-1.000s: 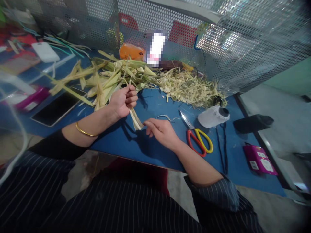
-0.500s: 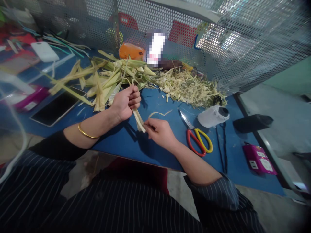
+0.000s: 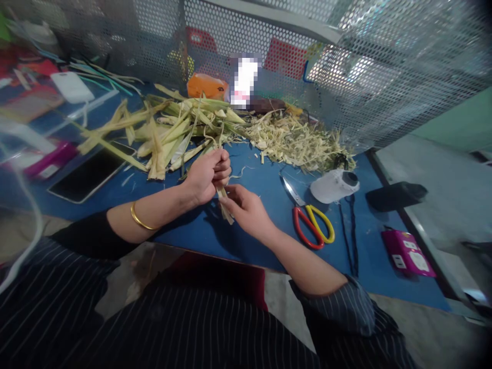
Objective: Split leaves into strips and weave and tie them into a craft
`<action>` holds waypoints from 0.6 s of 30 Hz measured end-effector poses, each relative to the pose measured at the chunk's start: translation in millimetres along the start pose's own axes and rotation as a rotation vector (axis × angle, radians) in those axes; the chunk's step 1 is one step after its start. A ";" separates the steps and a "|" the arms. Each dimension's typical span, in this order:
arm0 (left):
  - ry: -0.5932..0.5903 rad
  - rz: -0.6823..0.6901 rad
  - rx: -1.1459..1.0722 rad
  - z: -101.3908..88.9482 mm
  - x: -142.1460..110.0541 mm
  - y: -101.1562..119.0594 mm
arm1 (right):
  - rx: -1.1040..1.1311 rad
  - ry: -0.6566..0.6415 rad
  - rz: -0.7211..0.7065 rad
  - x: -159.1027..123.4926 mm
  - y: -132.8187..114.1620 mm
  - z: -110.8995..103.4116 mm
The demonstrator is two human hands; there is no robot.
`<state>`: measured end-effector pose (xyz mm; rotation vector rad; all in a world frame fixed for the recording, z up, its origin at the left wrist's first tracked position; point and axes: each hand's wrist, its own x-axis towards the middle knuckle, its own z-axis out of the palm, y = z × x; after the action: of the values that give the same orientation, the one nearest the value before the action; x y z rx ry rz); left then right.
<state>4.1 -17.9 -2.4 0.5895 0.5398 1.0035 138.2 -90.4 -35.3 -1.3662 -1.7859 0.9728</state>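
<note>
My left hand (image 3: pixel 209 174) is closed in a fist around a pale corn husk strip (image 3: pixel 226 213), whose lower end hangs out beneath it. Close by on the right, my right hand (image 3: pixel 249 211) pinches the same strip between thumb and fingers, just below the fist. Thin curled ends stick up above the left hand. Behind that hand lies a heap of larger corn husks (image 3: pixel 157 154). To its right spreads a pile of shredded husk (image 3: pixel 294 141). Scissors with red and yellow handles (image 3: pixel 307 220) lie beside my right forearm, blades pointing away.
A white thread cone (image 3: pixel 330 188) lies right of the scissors, near a black cylinder (image 3: pixel 395 196) and a purple packet (image 3: pixel 409 253). Left are a dark phone (image 3: pixel 90 171) and another purple packet (image 3: pixel 57 160). A perforated metal screen (image 3: pixel 253 36) and an orange packet (image 3: pixel 206 86) stand behind.
Both hands have shifted slightly right and toward me. My right hand has come closer to the left fist, and less of the strip shows between them.
</note>
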 end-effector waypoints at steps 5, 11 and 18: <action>0.001 -0.009 0.004 -2.7 2.4 2.8 | 0.266 -0.087 0.089 -3.2 -4.2 7.2; -0.013 0.004 -0.013 0.8 1.1 -0.9 | 0.557 -0.237 0.272 -2.5 -11.8 14.9; -0.073 -0.140 -0.113 -1.8 -2.8 8.9 | 0.285 -0.100 0.107 -6.9 -5.4 11.0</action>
<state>-3.7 -16.3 2.6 0.4789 0.4505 0.8713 127.8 -99.8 -36.5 -1.2605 -1.5845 1.3186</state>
